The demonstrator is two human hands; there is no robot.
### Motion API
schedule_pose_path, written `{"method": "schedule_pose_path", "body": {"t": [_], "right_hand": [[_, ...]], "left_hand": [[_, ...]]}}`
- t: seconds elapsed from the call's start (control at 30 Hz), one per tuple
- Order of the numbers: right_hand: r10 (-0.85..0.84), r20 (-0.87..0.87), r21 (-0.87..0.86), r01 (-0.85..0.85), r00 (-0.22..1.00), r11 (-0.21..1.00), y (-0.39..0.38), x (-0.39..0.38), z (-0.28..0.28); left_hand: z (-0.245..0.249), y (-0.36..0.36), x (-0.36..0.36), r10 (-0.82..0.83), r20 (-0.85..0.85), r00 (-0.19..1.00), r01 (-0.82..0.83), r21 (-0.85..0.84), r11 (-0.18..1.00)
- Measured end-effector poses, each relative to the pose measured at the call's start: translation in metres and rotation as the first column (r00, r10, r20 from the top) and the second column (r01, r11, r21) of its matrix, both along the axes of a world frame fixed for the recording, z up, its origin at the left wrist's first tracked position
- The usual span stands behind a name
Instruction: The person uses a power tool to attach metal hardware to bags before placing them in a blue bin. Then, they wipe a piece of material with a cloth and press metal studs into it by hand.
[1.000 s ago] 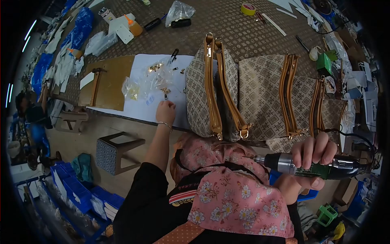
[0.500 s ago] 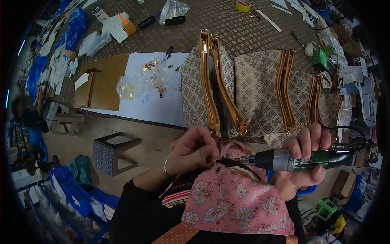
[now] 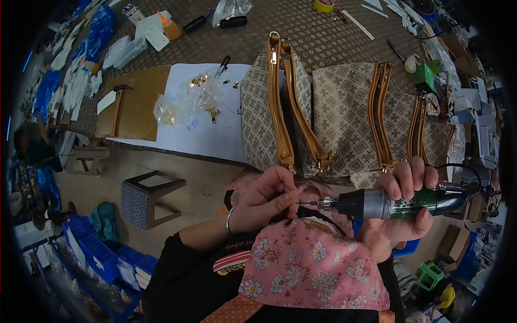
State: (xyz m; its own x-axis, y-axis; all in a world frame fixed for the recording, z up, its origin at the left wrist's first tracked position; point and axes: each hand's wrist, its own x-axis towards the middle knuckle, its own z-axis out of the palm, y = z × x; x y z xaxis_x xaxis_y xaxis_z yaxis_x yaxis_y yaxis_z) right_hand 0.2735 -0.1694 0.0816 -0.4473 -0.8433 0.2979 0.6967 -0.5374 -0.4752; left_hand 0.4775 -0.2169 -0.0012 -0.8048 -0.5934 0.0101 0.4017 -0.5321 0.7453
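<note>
My right hand (image 3: 406, 199) is wrapped round a green and black power tool (image 3: 377, 203), its tip pointing left over my lap. My left hand (image 3: 266, 202), with a bangle at the wrist, is pinched close by the tool's thin bit. Whatever sits between its fingertips is too small to name. Below both hands lies a pink flowered apron (image 3: 312, 269). Beyond them, patterned bags (image 3: 344, 118) with tan zipper strips (image 3: 279, 118) lie along the table's near edge.
On the patterned table (image 3: 318, 48) are a white sheet (image 3: 215, 140) with small metal parts in plastic, a brown board (image 3: 140, 107), an orange-tipped bottle (image 3: 170, 28) and yellow tape (image 3: 323, 5). A stool (image 3: 148, 199) and blue bins (image 3: 91, 242) stand at the left.
My left hand has moved slightly right and its fingertips have turned up a little by the bit. The dark piece near them shows less. The view has shifted slightly.
</note>
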Motion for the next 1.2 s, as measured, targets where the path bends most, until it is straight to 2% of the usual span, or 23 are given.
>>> {"method": "schedule_pose_path", "body": {"t": [0.2, 0.63, 0.8, 0.87, 1.2], "right_hand": [[-0.011, -0.022, -0.017, 0.01, 1.0, 1.0, 0.001, 0.001, -0.002], [-0.049, -0.073, -0.009, 0.048, 0.996, 0.999, 0.004, 0.006, 0.001], [0.011, -0.155, -0.1, -0.026, 0.988, 0.995, 0.005, 0.009, 0.002], [-0.05, -0.216, -0.097, 0.03, 0.975, 0.995, 0.006, 0.012, 0.003], [-0.099, -0.244, -0.15, 0.064, 0.965, 0.987, 0.007, 0.014, -0.002]], "left_hand": [[0.004, -0.001, 0.002, -0.006, 0.047, 0.999, 0.006, 0.015, 1.0], [0.0, -0.002, 0.0, 0.01, -0.002, 1.0, -0.01, 0.007, 1.0], [0.005, -0.001, 0.001, -0.008, 0.097, 0.995, -0.001, 0.091, 0.996], [0.006, 0.0, 0.0, 0.003, 0.108, 0.994, -0.014, 0.103, 0.995], [0.006, 0.003, 0.0, 0.049, 0.148, 0.988, -0.065, 0.101, 0.993]]}}
